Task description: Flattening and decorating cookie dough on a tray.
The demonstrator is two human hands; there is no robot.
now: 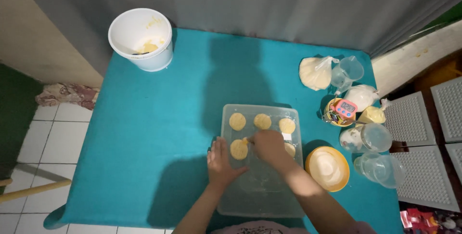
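While the left hand (220,162) lay flat and open against the clear tray (262,200), the right hand (269,146), fingers closed on something unclear, worked beside a dough disc (238,149), where gentle pressure seemed wise.

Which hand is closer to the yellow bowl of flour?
Right. The right hand is in the clear tray, just left of the yellow bowl. The left hand rests at the tray's left edge, farther away.
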